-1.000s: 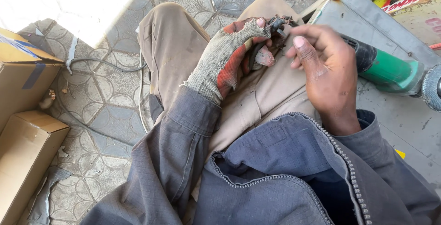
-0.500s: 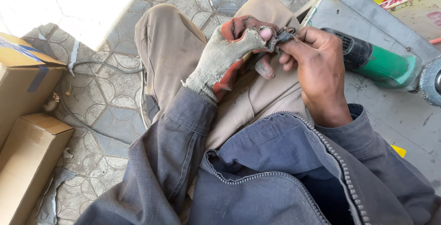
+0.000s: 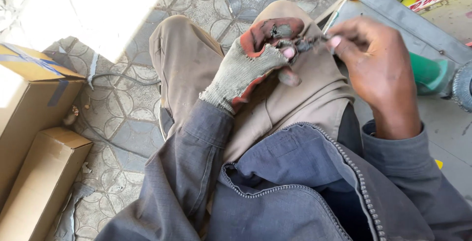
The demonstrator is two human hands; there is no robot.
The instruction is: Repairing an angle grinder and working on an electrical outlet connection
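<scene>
You're mid-fitting: gloved left hand [image 3: 255,61] pinches small dark part [image 3: 302,44], bare right hand [image 3: 376,66] pinches its far-right end; next needs steady grip.

My gloved left hand [image 3: 255,56] curls with fingertips pinched; my bare right hand [image 3: 376,66] meets it, fingers bent together.

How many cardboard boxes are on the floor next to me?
2. A larger taped cardboard box sits at the left edge, and a smaller cardboard box lies just below it, nearer you. Both are cut off by the frame; others may lie outside it.
</scene>
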